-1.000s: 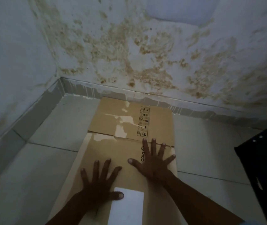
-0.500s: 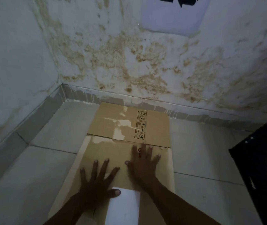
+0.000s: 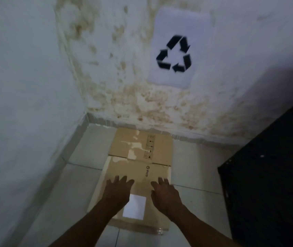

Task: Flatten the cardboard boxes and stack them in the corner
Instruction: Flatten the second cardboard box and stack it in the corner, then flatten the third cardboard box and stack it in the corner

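Flattened cardboard box [image 3: 138, 177]: lying flat on the tiled floor [image 3: 85, 177], in the corner where the two walls meet; far edge close against the skirting of the back wall, left edge well apart from the left wall.
Far panel of the box: printed with a column of small handling symbols, pale torn patches beside them; separated from the near panel by a crease across the width.
White label [image 3: 134, 206]: stuck on the near panel, between the two wrists.
Left hand [image 3: 118, 190]: palm down on the near panel, fingers spread and pointing toward the back wall, holding nothing; forearm reaching in from the bottom edge of the view, angled up and to the right.
Right hand [image 3: 163, 192]: palm down near the right edge of the same panel, fingers loosely apart and slightly curled, holding nothing; outer fingers at or just past the cardboard's right edge, blurred; forearm coming in from the lower right.
Contact: both hands appear to rest on the cardboard; firmness of pressing impossible to tell.
Recycling sign [image 3: 175, 50]: white sheet with black arrows, on the stained back wall above the box.
Dark object [image 3: 270, 175]: standing on the floor at the right, apart from the box.
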Tool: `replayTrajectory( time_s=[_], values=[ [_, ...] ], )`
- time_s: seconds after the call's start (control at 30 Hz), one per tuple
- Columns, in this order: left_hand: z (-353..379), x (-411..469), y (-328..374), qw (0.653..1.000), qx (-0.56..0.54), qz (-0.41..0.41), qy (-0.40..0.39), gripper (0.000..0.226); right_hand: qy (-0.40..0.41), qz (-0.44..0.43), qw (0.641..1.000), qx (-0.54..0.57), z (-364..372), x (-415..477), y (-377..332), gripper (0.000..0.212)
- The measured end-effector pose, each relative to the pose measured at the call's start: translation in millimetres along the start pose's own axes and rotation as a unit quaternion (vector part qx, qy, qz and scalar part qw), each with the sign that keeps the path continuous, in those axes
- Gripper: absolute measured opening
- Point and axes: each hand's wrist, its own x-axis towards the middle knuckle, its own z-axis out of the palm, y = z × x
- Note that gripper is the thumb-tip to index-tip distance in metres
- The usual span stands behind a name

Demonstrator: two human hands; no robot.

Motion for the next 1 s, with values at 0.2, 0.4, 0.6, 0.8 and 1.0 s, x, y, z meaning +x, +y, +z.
replayTrajectory(
  time_s=[0.2,0.4,0.6,0.8,1.0],
  values=[
    [-194.8,-112.4,16.7,1.0,-0.013,-0.002,0.009,0.039,0.023,0.028,0.999,0.035,-205.8,-125.0,-11.1,0.04],
    [-380.3,-197.0,96.0,0.997,-0.02,0.053,0.042,0.041,0.078,0.054,0.993,0.074,-383.6,-236.2,16.8,0.041],
    [-523.3,-229.2,233.2,0.991,-0.017,0.084,0.104,0.044,0.161,0.049,0.983,0.074,-505.4,-330.2,107.7,0.039],
    [-600.0,-248.9,408.2,0.98,-0.009,0.133,0.15,0.041,0.187,0.062,0.98,0.035,-572.1,-422.9,248.5,0.034],
    [-626.6,-264.4,566.9,0.962,0.081,0.21,0.153,0.037,0.201,0.093,0.975,0.018,-607.3,-518.6,387.3,0.039]
  ],
)
